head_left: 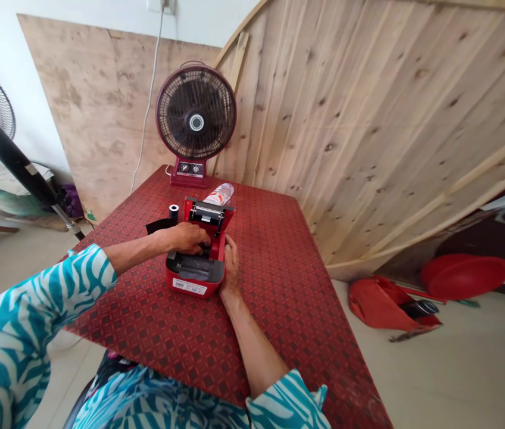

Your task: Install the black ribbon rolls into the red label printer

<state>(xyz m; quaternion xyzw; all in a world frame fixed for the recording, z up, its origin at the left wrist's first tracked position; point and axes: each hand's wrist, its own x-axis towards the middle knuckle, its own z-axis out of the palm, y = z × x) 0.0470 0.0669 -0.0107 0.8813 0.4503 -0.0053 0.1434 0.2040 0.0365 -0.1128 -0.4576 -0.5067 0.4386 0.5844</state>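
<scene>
Printer (195, 281), red, lid flipped open, sits mid-worktop (279, 310). Left hand (187, 238) reaches into its open bay, fingers bunched, their grip hidden; right hand (231, 268) clasps its side, fingers together. Small roll (173, 211) stands just beside, toward the far edge.

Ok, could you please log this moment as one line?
left hand: in open red printer | right hand: against printer side | roll: beside printer
</scene>
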